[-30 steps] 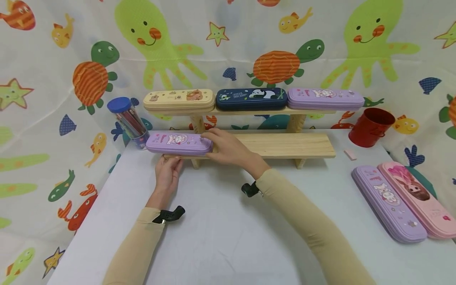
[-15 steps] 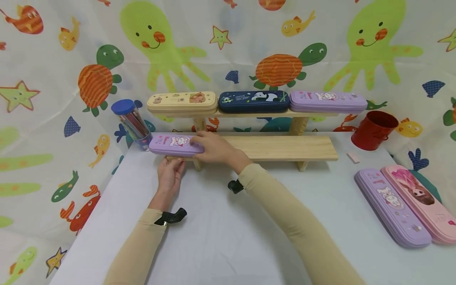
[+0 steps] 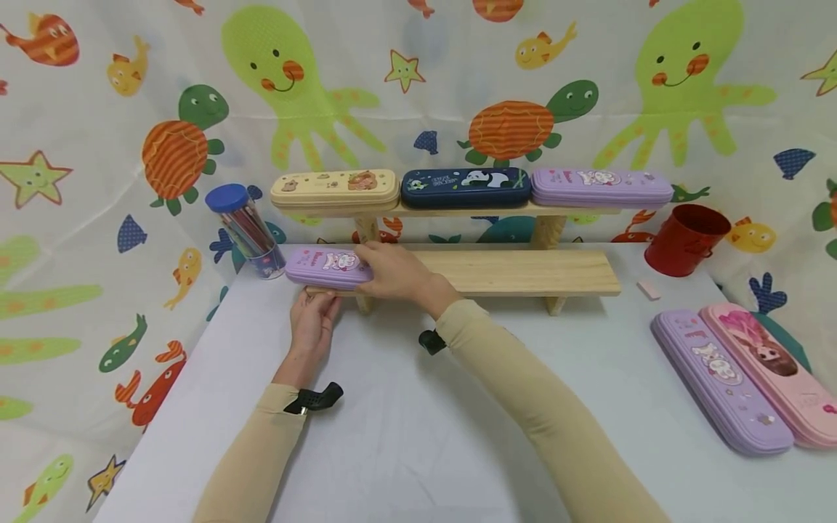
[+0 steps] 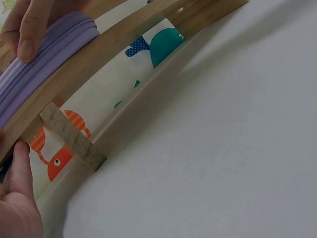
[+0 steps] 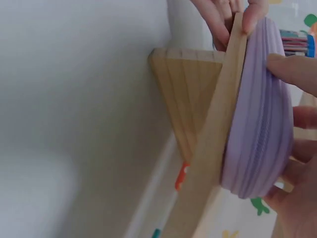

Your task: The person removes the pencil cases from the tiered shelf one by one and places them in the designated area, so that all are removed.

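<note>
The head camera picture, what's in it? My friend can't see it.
A right hand grips a purple pencil case at the left end of the lower wooden shelf; the left hand holds that shelf's edge. Three pencil cases line the upper shelf.

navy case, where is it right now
In the head view, the navy case sits mid-row on the upper shelf, between the cream case on its left and a purple case on its right.

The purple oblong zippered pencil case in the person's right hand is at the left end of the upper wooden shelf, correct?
"Upper" is wrong: the head view shows the purple pencil case in the right hand at the left end of the lower wooden shelf.
</note>
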Demonstrator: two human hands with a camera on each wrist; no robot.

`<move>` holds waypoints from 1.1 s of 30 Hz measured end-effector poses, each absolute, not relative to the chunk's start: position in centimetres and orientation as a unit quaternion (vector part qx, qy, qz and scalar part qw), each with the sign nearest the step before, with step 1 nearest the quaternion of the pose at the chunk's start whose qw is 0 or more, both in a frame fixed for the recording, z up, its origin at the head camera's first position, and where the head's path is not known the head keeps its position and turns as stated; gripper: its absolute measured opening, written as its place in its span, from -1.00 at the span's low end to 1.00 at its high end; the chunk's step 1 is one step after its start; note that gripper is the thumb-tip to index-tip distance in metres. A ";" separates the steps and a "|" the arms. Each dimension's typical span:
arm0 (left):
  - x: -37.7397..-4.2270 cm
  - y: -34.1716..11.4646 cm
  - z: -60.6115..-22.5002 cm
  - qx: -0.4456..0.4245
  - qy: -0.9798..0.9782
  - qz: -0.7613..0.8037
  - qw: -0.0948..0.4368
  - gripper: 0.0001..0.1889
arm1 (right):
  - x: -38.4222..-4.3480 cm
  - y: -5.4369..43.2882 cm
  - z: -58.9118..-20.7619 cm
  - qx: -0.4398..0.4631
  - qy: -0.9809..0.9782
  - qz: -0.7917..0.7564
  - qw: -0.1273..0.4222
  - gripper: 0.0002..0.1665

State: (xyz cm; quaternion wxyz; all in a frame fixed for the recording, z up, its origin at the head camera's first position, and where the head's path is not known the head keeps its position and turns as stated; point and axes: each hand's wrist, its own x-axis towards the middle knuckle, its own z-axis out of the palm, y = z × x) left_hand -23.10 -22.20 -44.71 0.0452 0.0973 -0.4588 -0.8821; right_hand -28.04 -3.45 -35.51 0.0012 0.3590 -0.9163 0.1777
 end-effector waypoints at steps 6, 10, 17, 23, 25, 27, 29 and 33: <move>-23.1 -22.2 -45.1 0.091 -0.467 -0.878 0.054 -0.46 | -27.8 -3.0 -34.9 0.360 -0.922 0.144 -0.002 -0.37; -23.1 -22.2 -45.2 0.084 -0.470 -0.877 0.051 -0.45 | -27.6 -2.5 -34.4 0.358 -0.926 0.118 -0.020 -0.28; -23.2 -22.1 -45.0 0.086 -0.463 -0.881 0.048 -0.40 | -27.0 -1.5 -33.8 0.351 -0.932 0.088 -0.023 -0.21; -23.3 -22.1 -44.9 0.084 -0.460 -0.883 0.048 -0.37 | -26.4 -0.1 -33.7 0.346 -0.935 0.078 -0.012 -0.21; -23.3 -22.2 -44.9 0.084 -0.459 -0.883 0.048 -0.37 | -26.1 0.4 -33.8 0.346 -0.935 0.075 -0.013 -0.19; -23.2 -22.2 -44.8 0.084 -0.463 -0.881 0.046 -0.37 | -25.8 1.0 -33.8 0.347 -0.935 0.069 -0.013 -0.18; -23.1 -22.3 -44.8 0.081 -0.467 -0.880 0.043 -0.36 | -25.6 1.6 -33.8 0.347 -0.935 0.065 -0.012 -0.19; -23.0 -22.4 -44.7 0.077 -0.472 -0.877 0.040 -0.37 | -25.1 3.0 -33.9 0.343 -0.937 0.062 -0.008 -0.20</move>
